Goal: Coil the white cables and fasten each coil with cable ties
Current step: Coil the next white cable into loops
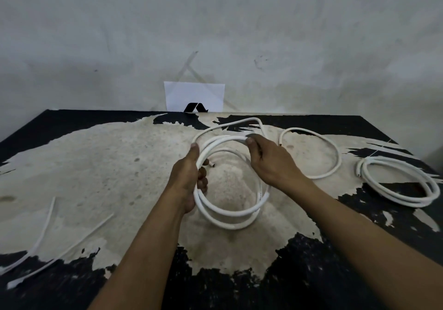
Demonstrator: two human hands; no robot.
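The white cable (230, 213) hung coiled above the table (96, 165), your left hand (189, 180) closed round its near-left turns and your right hand (266, 158) pinching the far arc (it looked springy, light, so grip crossings).

No words or numbers can be read. The only sign is a black angular logo (195, 107) at the bottom edge of a white sheet of paper (194, 93) on the wall, at twelve o'clock beyond the surface (96, 165).
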